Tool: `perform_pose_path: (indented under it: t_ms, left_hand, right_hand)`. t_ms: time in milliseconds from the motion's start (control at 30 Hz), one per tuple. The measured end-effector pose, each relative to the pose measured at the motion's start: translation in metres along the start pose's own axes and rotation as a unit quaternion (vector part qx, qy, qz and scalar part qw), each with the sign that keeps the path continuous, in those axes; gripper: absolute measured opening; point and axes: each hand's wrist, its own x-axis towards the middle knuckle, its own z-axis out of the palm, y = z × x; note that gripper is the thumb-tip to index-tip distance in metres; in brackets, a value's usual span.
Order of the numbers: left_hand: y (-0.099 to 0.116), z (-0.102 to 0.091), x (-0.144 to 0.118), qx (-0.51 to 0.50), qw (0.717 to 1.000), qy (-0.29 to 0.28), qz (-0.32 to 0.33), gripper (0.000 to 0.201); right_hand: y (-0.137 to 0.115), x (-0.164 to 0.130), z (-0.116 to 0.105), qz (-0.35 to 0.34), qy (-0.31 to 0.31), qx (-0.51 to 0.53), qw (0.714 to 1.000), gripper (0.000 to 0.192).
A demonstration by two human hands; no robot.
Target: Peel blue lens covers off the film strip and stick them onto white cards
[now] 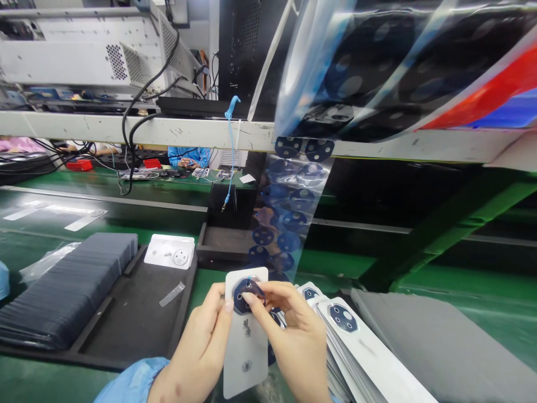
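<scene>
My left hand (200, 341) grips the left edge of a white phone back cover (245, 358), held upright with dark printed characters on it. Over its upper end sits a dark round camera sticker (242, 299) with small holes. My right hand (293, 330) pinches the sticker's right side between thumb and index finger; whether it is fully stuck down I cannot tell. Behind the hands a clear strip (305, 219) with rows of dark round stickers hangs from a large roll (356, 61). Right of my right hand, a fanned stack of white covers (369, 358) carries similar dark circles.
At left, a black tray (134, 330) holds a long row of dark thin panels (71, 291). A white cover (170, 251) lies at its back edge. A grey sheet stack (453, 341) lies at right. A white shelf beam (188, 131) crosses above; a blue cord (230, 151) hangs from it.
</scene>
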Motion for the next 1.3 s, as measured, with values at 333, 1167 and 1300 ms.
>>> perform_pose_path:
  t_ms: [333, 1167, 1300]
  left_hand:
    - [0.002, 0.003, -0.001, -0.008, 1.000, 0.008, 0.016, 0.032]
    - [-0.005, -0.003, 0.000, -0.069, 0.997, 0.019, 0.000, 0.035]
    - [-0.005, -0.003, -0.001, -0.075, 0.997, 0.009, 0.004, 0.035]
  right_hand:
    - [-0.002, -0.003, 0.001, -0.032, 0.011, -0.031, 0.999, 0.010]
    - [-0.011, -0.005, -0.003, 0.156, -0.085, 0.088, 0.980, 0.028]
    - [-0.005, -0.005, -0.008, 0.148, -0.101, 0.083, 0.980, 0.035]
